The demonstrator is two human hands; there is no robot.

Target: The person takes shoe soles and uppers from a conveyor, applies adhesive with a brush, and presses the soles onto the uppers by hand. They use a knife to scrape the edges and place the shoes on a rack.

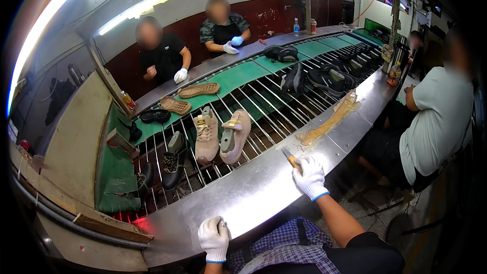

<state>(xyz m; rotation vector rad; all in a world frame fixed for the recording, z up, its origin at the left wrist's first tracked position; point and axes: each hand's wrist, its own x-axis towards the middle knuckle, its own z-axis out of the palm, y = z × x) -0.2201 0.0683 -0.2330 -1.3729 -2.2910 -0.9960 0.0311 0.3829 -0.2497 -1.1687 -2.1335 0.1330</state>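
Note:
My right hand point(309, 176), in a white knit glove, is closed on a wooden-handled tool point(291, 158) with a short, flat, greyish tip that points over the metal ledge point(231, 198). On the ledge's near edge rests my left hand point(213, 238), also gloved, its fingers curled together with nothing visible in them. Beyond the ledge, two beige sneakers point(206, 137) with grey-green lasts inside stand on the roller rack point(264, 142). A black shoe point(173, 165) with a similar last sits to their left. Neither hand touches a shoe.
Tan soles point(199, 90) and a dark sole point(155, 116) lie on the green belt point(238, 77). Black shoes point(329, 78) stand farther right. Brown tape point(332, 119) covers part of the ledge. Two people work across the line; another person point(436, 116) sits at right.

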